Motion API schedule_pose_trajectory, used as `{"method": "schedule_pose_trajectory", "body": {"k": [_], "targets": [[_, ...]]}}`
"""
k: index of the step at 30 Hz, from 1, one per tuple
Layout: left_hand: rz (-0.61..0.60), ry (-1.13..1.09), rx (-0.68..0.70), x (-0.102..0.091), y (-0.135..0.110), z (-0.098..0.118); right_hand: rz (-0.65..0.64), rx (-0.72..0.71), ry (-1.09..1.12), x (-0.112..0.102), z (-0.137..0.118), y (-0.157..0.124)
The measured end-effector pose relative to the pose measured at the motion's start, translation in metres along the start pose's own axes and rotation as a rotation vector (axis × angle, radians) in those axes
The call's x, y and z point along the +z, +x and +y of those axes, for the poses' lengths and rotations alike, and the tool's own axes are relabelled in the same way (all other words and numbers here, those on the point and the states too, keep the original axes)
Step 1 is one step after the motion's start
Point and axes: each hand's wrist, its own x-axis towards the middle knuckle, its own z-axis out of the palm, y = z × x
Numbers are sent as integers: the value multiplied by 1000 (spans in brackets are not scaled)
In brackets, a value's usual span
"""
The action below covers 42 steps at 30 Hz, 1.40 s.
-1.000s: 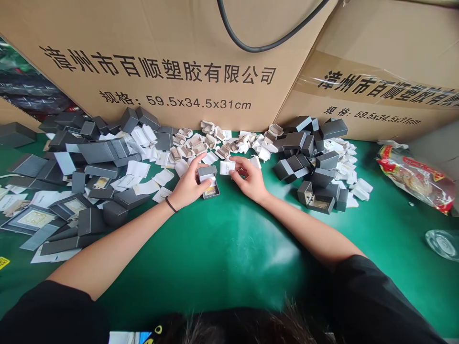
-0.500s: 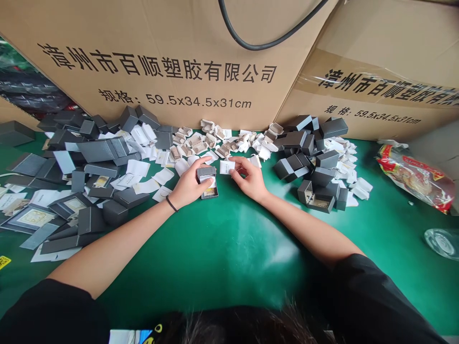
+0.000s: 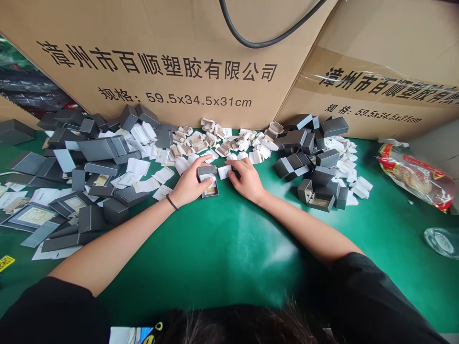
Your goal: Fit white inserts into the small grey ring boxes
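My left hand [image 3: 191,185] is closed around a small dark grey jewellery box [image 3: 211,192], which is open. Inside the box a white piece and something golden show, too small to make out. Just to its right, my right hand [image 3: 247,180] has its fingers closed on a small white printed card [image 3: 224,172] at the card's right edge. Beyond both hands lie several small white-and-beige box inserts [image 3: 197,142] in a loose heap.
Dark grey boxes and white cards [image 3: 134,167] are heaped at the left. More grey boxes [image 3: 322,174] lie at the right. Large cartons [image 3: 172,43] stand along the back under a black cable [image 3: 254,45]. A food packet [image 3: 416,177] and a glass dish [image 3: 442,242] are far right.
My right hand has moved slightly left and down with the white card, which is now closer to the box and tilted. My left hand has stayed in place around the box.
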Motion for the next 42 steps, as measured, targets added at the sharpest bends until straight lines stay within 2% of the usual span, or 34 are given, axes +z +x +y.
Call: {"method": "schedule_pose_trajectory", "body": {"k": [15, 32, 42], "targets": [[113, 60, -53, 1, -1, 6, -8, -44, 6, 2, 2, 1], [115, -130, -118, 1, 2, 4, -17, -94, 4, 2, 3, 1], [165, -181, -153, 2, 5, 2, -39, -110, -9, 2, 2, 2]]}}
